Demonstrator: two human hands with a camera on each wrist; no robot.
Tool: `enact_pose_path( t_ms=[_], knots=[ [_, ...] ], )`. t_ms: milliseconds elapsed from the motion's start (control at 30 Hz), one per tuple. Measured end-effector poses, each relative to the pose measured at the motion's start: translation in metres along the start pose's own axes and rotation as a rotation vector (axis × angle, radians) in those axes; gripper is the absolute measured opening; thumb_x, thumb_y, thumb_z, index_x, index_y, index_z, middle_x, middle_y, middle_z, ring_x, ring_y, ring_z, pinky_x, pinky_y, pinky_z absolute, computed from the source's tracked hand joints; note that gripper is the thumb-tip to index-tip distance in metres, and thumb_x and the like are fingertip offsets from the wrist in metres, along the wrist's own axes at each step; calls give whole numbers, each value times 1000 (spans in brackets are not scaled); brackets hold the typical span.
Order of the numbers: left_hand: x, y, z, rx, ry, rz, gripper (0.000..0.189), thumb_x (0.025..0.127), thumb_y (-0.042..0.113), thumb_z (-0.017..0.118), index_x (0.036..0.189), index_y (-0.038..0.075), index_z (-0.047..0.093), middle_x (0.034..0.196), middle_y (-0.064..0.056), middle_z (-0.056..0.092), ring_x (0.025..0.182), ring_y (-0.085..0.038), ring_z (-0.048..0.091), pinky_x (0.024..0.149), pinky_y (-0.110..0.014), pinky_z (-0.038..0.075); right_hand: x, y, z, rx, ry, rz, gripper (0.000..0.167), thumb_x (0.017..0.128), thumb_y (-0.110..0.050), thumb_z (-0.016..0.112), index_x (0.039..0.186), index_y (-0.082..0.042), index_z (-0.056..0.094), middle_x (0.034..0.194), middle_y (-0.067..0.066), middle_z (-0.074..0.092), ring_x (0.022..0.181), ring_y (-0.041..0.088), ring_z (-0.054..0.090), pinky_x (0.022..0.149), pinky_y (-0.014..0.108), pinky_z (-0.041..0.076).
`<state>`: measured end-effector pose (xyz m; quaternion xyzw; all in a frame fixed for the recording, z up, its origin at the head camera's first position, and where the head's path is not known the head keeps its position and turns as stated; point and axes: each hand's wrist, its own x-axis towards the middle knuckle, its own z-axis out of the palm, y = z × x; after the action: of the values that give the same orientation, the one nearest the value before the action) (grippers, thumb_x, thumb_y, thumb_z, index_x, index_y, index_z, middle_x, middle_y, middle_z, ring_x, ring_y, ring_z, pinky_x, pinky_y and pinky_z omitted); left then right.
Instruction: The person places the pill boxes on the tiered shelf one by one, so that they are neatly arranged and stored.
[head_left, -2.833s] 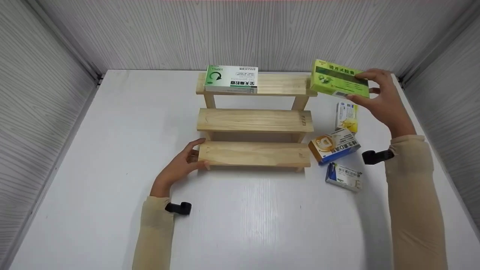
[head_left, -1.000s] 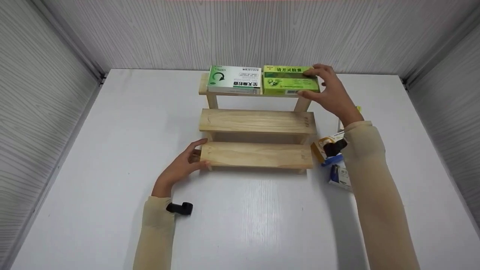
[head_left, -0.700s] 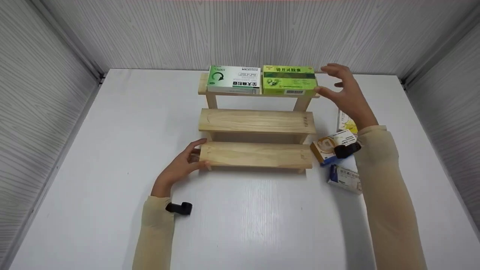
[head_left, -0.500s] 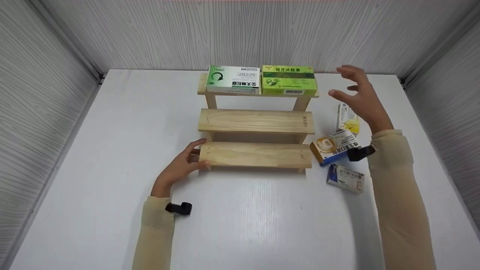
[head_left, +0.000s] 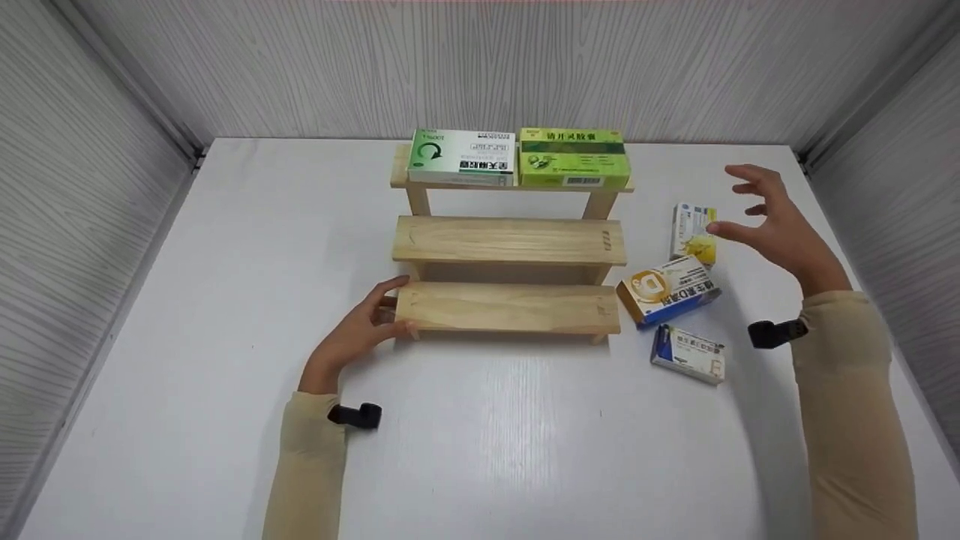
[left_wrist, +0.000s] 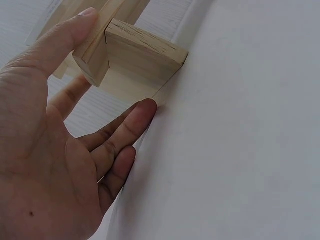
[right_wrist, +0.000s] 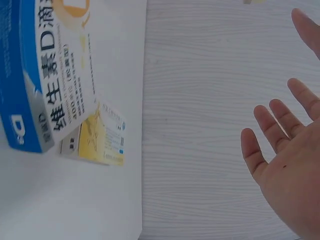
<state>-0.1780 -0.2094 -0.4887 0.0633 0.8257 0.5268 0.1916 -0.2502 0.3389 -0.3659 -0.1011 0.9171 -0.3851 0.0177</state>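
A three-tier wooden stand (head_left: 510, 308) is steadied by my left hand (head_left: 346, 339), whose thumb and index finger pinch the left end of the lowest board. The left wrist view shows the thumb (left_wrist: 65, 37) on that board's edge, the other fingers spread below it. On the top tier a green-and-white medicine box (head_left: 463, 159) and a lime-green medicine box (head_left: 574, 160) lie side by side. My right hand (head_left: 784, 236) holds nothing, fingers loosely bent and apart, its thumb tip overlapping a small yellow-and-white medicine box (head_left: 686, 225) in the head view.
Right of the stand, an orange, white and blue vitamin D box (head_left: 673, 291) lies against the yellow-and-white box. Closer to the front is a blue-and-white medicine box (head_left: 688, 355). Grained panels (head_left: 487, 67) wall in the white table (head_left: 510, 442) at back and sides.
My right hand brought the lime-green medicine box onto the top tier, let it go and drew back to the right and nearer the front. The left hand has stayed in place.
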Motion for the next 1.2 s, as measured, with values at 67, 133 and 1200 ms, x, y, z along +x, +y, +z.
enact_pose_path(
  t_ms=[67,133,1200],
  knots=[
    [1,-1,0,-1,-1,-1,77,89,26,69,153,29,25,137,-20,46,117,-32,52,99,-44,36,-5,6,0,-15,-26,5,81,88,-22,72,152,-25,24,154,9,20,134,32,29,99,37,26],
    [1,-3,0,-1,0,-1,77,90,24,69,153,26,25,138,-22,46,117,-34,51,99,-45,36,-9,12,2,-29,-62,12,83,87,-20,72,153,-22,22,155,11,17,133,34,27,98,41,26],
    [-4,6,1,-38,5,-8,77,87,25,70,152,29,28,135,-19,47,118,-31,52,102,-45,34,-36,73,47,-256,-375,100,84,83,-36,75,150,-14,31,160,19,14,139,56,10,101,78,4]
  ],
)
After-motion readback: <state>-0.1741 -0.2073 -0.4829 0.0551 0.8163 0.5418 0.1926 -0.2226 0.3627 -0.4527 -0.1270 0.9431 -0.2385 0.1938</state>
